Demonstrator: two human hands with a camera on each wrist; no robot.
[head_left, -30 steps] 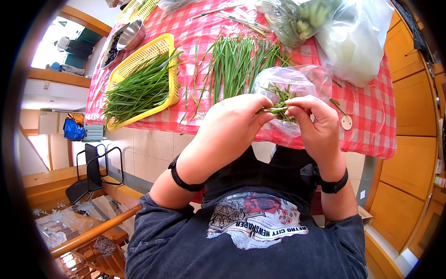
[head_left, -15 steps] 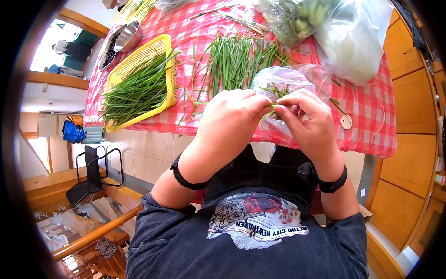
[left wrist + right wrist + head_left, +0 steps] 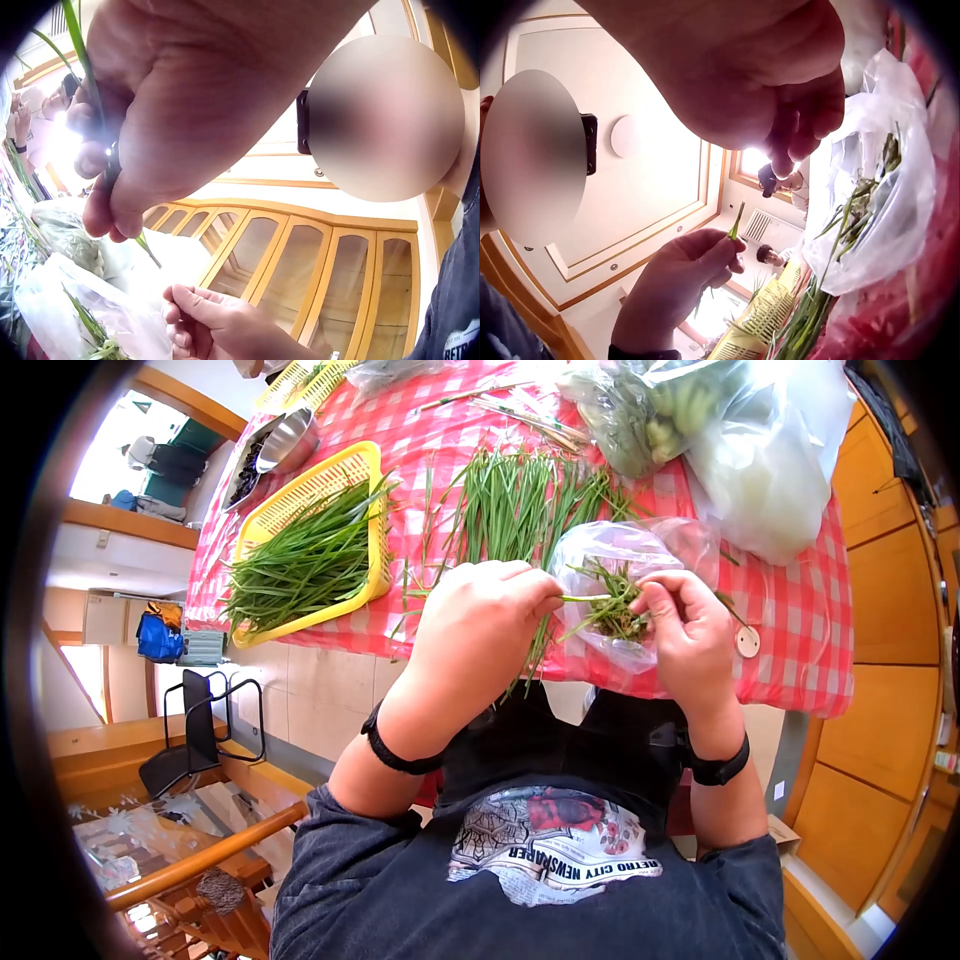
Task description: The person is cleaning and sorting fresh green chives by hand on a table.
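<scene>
At the near edge of a red-and-white checked cloth (image 3: 790, 590), the head view shows an open clear bag (image 3: 580, 550) with green trimmings (image 3: 620, 618) inside. Left of the clear bag, the left hand (image 3: 490, 625) pinches a thin green stalk (image 3: 580, 598) whose end points over the trimmings. Right of the clear bag, the right hand (image 3: 690, 630) has its fingers curled beside the trimmings. Beyond the clear bag, to its left, lie loose green stalks (image 3: 515, 505); farther left stands a yellow basket (image 3: 378, 550) piled with cut greens (image 3: 305, 560), with a steel bowl (image 3: 287, 442) behind it. A bulging white bag (image 3: 765, 480) sits beyond the clear bag on its right, and a pale disc (image 3: 747, 641) lies nearer on that side. Well to the left of the clear bag, a black chair (image 3: 195, 740) stands on the tiled floor (image 3: 320, 690); well to its right are wooden cupboards (image 3: 870, 700).

From the left wrist, the stalk runs through the pinched left fingers above the clear bag; glass-fronted cabinets (image 3: 300, 270) line the wall behind it.

From the right wrist, the right thumb is largely hidden and the curled fingers hang beside the clear bag, holding nothing that shows. Past the clear bag are a wood-trimmed ceiling (image 3: 622, 90), a vent (image 3: 757, 225) and two people (image 3: 769, 256).
</scene>
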